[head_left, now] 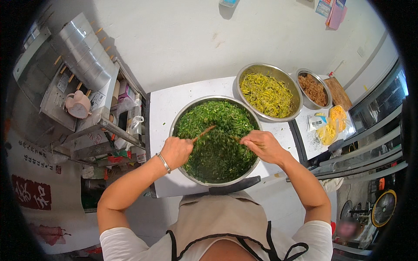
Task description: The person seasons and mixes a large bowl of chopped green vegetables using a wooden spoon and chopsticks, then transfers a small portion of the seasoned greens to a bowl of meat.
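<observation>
A wide steel bowl (256, 164) full of chopped green leafy vegetables (212, 143) stands on the white table before me. My left hand (178, 150) grips a brown wooden stick (204, 133), likely a chopstick or pair of chopsticks, at the bowl's left side. Its tip reaches over the middle of the greens. On the right, my right hand (263, 146) closes around another such stick (235, 138), whose far end goes down among the greens. Some greens in the middle look blurred. A silver bangle (163, 163) circles my left wrist.
Behind to the right stand a steel bowl of yellow shredded food (267, 94) and a smaller bowl of brown shredded food (312, 89). Beside them lie a wooden board (338, 91) and bags of yellow food (327, 133). Stacked metal steamers (88, 52) and a pink jug (78, 104) occupy the left.
</observation>
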Action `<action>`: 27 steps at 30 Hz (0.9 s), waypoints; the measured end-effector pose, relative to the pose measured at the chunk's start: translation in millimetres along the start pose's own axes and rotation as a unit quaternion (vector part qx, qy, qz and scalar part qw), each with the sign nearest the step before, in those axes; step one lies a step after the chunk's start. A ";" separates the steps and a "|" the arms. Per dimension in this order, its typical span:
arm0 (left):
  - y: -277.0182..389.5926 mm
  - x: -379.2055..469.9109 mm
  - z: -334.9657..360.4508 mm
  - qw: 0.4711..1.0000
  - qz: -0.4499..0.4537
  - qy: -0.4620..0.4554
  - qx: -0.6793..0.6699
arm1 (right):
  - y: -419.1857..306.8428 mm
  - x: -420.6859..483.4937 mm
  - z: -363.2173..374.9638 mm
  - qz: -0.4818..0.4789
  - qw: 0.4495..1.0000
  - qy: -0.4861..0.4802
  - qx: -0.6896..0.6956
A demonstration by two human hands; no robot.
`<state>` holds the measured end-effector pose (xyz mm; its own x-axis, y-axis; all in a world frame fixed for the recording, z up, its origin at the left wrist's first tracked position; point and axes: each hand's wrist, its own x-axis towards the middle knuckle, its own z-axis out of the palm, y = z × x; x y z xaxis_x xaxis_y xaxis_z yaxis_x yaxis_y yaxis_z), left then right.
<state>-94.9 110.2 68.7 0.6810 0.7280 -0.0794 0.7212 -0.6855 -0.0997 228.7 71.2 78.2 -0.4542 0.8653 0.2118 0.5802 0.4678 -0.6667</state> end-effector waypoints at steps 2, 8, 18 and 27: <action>2.9 -8.1 -10.1 0.999 -0.017 0.016 -0.023 | -7.7 -14.5 -11.5 0.040 0.997 0.034 0.052; 10.7 -33.9 -46.2 0.989 -0.035 0.128 -0.061 | 3.4 -34.8 -25.6 0.140 0.937 0.189 0.258; 22.3 -52.2 -46.1 0.982 -0.133 0.108 -0.080 | 38.6 -21.1 0.9 0.208 0.859 0.251 0.395; 0.7 -57.0 -48.4 0.981 -0.183 0.025 -0.051 | 69.0 4.3 29.5 0.213 0.872 0.248 0.365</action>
<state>-127.1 67.7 121.1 0.3776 0.9260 -0.0071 0.9259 -0.3776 -0.0124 246.9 101.9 12.0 0.1499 0.9887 -0.0035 -0.0423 0.0029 -0.9991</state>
